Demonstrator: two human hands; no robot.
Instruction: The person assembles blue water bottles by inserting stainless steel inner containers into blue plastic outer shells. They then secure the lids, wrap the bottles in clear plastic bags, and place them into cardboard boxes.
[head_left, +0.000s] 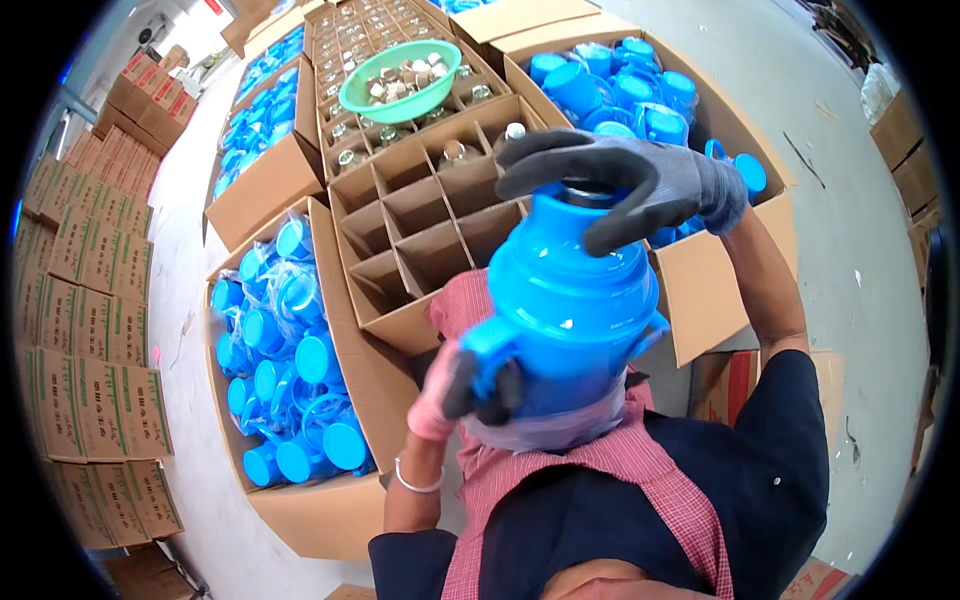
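Note:
A large blue plastic thermos jug [572,280] stands upright in front of my chest, its lower part wrapped in clear film. My left hand [480,388], in a pink and black glove, is closed round the jug's side handle. My right hand [625,180], in a grey and black glove, arches over the jug's neck with thumb and fingers apart. Between them a dark round piece [586,193] shows in the mouth; whether the fingers touch the neck I cannot tell. Just beyond the jug is a divided carton [420,215] with a few glass liners in its far cells.
A green basin [355,97] of small pale pieces rests on the farther divided cartons. Cartons of blue plastic jug parts flank me, at the left [345,400] and right [745,245]. Stacked brown boxes [100,390] line the far left.

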